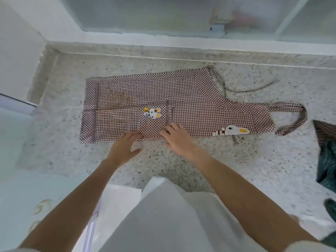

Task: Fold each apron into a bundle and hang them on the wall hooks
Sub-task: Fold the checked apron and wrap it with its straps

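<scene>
The brown checked apron lies flat on the speckled table, stretched sideways in front of me with its hem to my left and the neck loop trailing off to my right. It looks folded lengthwise already, with the rabbit patch on the pocket showing near the middle. My left hand rests with its fingertips on the near edge of the cloth, fingers spread and loose, gripping nothing. My right hand lies just beside it, palm down on the same edge, also open and only pressing. The two hands are close together but not touching.

My guess is that the next fold or roll starts from here. The risk is in the loose parts: the waist ties lie sprawled at the far right, and one short tail pokes out under the near edge (easy to miss), so they could be left hanging out of the bundle. The cloth may also slide on the smooth stone and skew the layers. Another heap of dark fabric waits at the right edge. No wall hooks are in sight.
</scene>
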`<move>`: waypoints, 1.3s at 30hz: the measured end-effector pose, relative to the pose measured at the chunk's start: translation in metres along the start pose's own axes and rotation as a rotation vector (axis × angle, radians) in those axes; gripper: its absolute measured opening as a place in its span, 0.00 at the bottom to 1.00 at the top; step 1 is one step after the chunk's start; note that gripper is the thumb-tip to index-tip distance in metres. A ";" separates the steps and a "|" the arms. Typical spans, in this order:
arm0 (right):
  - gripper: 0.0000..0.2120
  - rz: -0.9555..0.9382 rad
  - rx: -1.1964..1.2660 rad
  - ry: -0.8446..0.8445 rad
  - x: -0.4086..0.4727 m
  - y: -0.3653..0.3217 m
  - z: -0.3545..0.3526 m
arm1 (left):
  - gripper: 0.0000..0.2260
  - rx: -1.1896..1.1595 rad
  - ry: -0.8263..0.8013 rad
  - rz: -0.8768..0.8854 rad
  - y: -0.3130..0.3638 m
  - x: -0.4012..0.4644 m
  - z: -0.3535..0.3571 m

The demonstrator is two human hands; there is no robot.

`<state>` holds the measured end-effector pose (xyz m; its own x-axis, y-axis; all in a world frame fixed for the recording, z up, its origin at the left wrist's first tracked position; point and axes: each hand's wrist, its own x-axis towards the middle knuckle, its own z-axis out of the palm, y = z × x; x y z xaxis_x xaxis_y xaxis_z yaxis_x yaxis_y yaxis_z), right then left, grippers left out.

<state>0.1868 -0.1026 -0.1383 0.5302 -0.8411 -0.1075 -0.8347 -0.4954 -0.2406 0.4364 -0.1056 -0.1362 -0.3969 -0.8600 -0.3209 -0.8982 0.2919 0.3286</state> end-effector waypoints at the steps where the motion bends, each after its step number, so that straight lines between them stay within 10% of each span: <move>1: 0.19 0.030 -0.032 0.009 0.005 -0.005 0.001 | 0.23 0.001 0.012 -0.007 -0.009 -0.003 -0.001; 10: 0.11 0.129 -0.081 0.218 0.001 -0.027 0.012 | 0.08 0.059 0.163 -0.031 -0.060 -0.009 -0.020; 24: 0.14 0.370 0.164 -0.027 -0.022 -0.036 -0.005 | 0.06 0.025 0.231 0.009 -0.103 -0.051 -0.029; 31: 0.14 0.321 0.173 0.328 0.023 0.005 -0.068 | 0.09 -0.024 0.474 -0.069 -0.098 -0.003 -0.096; 39: 0.11 0.470 0.168 0.163 0.113 0.076 -0.092 | 0.14 0.056 0.236 -0.226 -0.116 0.096 -0.136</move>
<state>0.1692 -0.2551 -0.0802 0.0627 -0.9937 -0.0927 -0.9343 -0.0257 -0.3557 0.5286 -0.2791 -0.0841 -0.1374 -0.9769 -0.1634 -0.9701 0.0994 0.2215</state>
